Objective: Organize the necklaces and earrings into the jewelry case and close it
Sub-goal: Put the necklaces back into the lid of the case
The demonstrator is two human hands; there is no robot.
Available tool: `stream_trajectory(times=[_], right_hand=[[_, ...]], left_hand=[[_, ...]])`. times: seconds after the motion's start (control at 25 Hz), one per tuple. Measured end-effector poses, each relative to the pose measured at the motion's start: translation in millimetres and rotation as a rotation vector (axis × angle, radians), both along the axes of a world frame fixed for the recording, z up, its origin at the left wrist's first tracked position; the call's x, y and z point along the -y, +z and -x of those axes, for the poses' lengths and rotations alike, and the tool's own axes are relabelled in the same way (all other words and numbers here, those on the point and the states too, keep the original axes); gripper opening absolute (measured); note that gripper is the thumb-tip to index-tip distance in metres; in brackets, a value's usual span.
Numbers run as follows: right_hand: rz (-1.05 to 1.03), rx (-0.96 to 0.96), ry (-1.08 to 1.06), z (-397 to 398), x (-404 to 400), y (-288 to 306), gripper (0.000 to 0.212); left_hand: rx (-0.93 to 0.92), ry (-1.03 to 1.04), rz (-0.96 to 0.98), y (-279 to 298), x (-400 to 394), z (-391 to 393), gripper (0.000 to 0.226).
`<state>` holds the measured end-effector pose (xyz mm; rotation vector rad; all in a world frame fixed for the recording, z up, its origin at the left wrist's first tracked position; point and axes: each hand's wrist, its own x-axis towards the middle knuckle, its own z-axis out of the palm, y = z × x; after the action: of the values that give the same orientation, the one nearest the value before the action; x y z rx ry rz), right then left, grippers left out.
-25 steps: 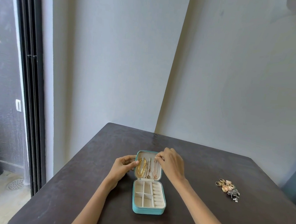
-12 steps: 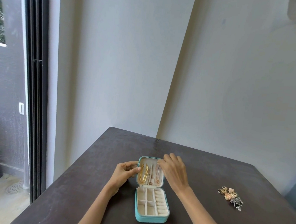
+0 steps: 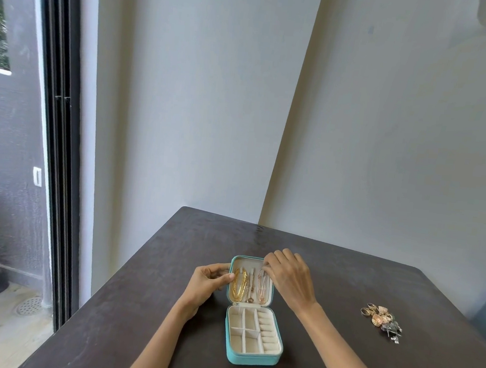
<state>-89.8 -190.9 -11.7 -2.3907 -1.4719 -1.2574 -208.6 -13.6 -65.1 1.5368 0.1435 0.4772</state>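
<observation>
In the head view the turquoise jewelry case (image 3: 256,312) lies open on the dark bench (image 3: 135,307), its lid propped up with necklaces (image 3: 248,283) already hung inside, while the left hand (image 3: 207,282) grips the lid's left edge and the right hand (image 3: 289,277) pinches at the top of the rightmost chain. By my reading the necklace half is nearly done, but the earrings (image 3: 381,317) sit heaped well off to the right, the tray compartments look bare, and closing is yet to come. The right fingertips hide the chain's hook, so whether it has caught is unclear, and the heap is too small to count.
</observation>
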Motion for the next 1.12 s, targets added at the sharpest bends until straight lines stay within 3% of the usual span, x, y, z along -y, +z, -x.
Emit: stream_trajectory(times=[0.6, 1.12], right_hand=[[-0.111, -0.152, 0.003, 4.9, -1.5, 4.4, 0.026], [-0.190, -0.184, 0.021, 8.9, 6.0, -1.7, 0.013]], left_hand=[[-0.003, -0.002, -0.006, -1.2, -0.9, -0.6, 0.021], [0.013, -0.013, 0.004, 0.2, -0.1, 2.4, 0.023]])
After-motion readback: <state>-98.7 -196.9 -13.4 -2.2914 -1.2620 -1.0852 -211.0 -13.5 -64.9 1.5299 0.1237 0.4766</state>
